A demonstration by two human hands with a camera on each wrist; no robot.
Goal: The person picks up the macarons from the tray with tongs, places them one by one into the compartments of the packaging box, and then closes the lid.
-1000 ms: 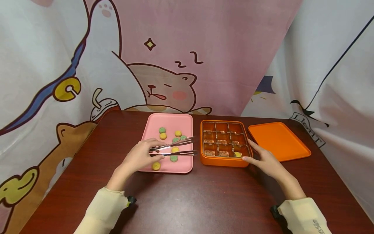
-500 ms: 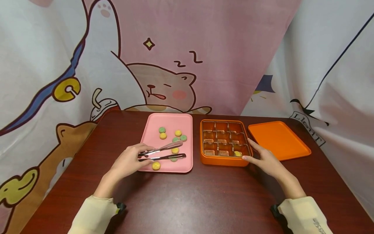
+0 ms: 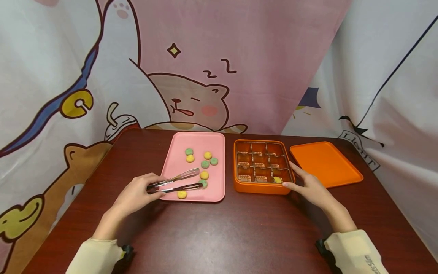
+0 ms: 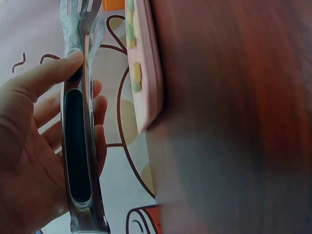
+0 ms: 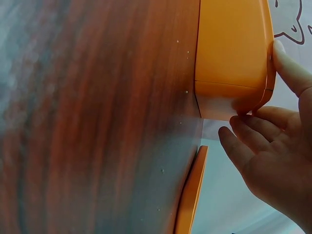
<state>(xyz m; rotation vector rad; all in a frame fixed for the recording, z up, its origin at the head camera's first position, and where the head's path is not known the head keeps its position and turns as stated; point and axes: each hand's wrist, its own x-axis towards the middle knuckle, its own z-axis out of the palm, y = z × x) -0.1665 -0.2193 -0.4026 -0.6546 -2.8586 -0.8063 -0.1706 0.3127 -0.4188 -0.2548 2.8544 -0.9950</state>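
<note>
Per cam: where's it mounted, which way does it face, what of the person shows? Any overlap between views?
Head: on the head, facing forward and down at the table; both hands and sleeves show.
Left wrist: at the left hand, looking along the tongs toward the pink tray.
Right wrist: at the right hand, looking at the orange box corner.
Shared: tongs and pink tray in head and left wrist; orange box and lid in head and right wrist.

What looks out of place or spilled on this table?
Nothing is spilled or damaged. The sweets lie loose on the pink tray, the orange box stands square, and its lid lies flat beside it.
</note>
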